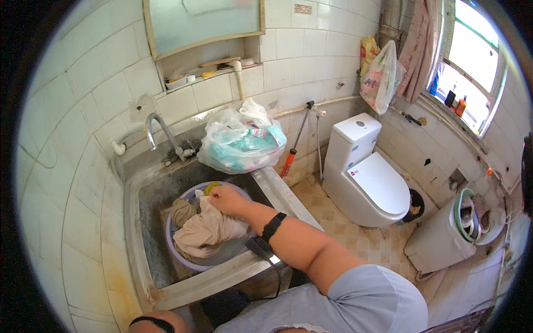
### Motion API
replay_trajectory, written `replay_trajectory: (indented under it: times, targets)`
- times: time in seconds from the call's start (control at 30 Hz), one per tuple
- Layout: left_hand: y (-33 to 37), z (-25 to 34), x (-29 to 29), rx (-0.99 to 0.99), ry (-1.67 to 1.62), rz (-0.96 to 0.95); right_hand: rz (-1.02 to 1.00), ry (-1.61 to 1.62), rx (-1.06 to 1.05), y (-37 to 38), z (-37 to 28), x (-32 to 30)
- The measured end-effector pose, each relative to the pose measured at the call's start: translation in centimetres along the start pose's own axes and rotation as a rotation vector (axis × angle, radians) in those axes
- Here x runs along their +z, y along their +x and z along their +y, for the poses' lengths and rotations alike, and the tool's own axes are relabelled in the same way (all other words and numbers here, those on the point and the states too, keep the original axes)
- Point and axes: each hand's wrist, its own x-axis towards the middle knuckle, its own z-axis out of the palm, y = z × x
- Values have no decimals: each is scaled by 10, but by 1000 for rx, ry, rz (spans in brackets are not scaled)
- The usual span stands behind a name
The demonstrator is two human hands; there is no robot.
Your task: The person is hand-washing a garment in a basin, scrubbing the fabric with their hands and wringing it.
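Note:
My right hand [225, 198] is closed on a bunched edge of a wet beige cloth [206, 228], probably a garment. That cloth lies heaped in a pale purple basin [171, 251] with some water. A darker olive-brown cloth [182, 212] sits at the basin's left side. Just beyond my fingers is a small yellow-green item [211, 187]; its kind is unclear. The basin stands inside a metal-rimmed sink [149, 222]. Of my left arm only a bit of skin with a black band shows at the lower edge; the hand is out of sight.
A curved faucet [156, 129] rises behind the sink. A stuffed plastic bag [243, 145] rests on its far right corner. To the right stand a white toilet [369, 180] and a white bin-like container [438, 244] with shoes on top. A black cable hangs by the sink's front edge.

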Motion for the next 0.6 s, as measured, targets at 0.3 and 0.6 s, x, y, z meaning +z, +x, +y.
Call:
replay_trajectory:
  times: [0.3, 0.6]
  targets:
    - [5, -5, 11, -51, 35, 115, -12, -89, -115, -2, -5, -7]
    - [6, -3, 17, -83, 53, 141, -16, -80, -55, -8, -14, -4]
